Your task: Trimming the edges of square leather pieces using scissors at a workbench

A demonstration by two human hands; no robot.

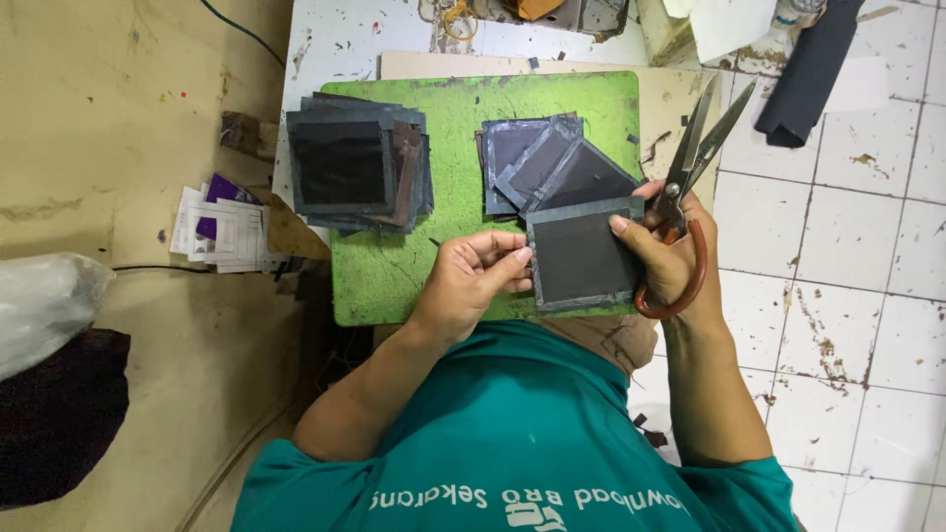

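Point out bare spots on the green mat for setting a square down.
Free: the green mat strip between the left stack and the loose squares, plus its lower-left corner below that stack. Crowded: lower right, where both hands hold a dark square and scissors.

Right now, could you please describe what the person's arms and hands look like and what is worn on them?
Both arms are bare from the upper arm down. The left hand and the right hand are bare too: no gloves, and no rings, watch or bracelets visible. The only clothing is a teal short-sleeved shirt with light lettering across it, its sleeves ending above the elbows.
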